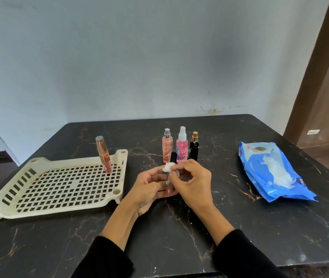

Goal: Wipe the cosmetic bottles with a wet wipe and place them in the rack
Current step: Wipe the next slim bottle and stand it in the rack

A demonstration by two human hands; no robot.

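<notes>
White wet wipe (167,168) rubbed on a small clear bottle (172,173) above the dark marble table (179,227).
Left hand (149,189) grips the bottle, right hand (191,179) pinches the wipe against it — the cream rack (59,183) lies to the left holding one upright copper tube (103,155); three spray bottles (180,145) stand behind, blue wipes pack (270,171) to the right.

1 head-worn wide-angle view, facing forward and down over table (240,227), close above; wall behind.

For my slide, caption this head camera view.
Left hand holds a bottle; right hand wipes it beside the rack.
</notes>
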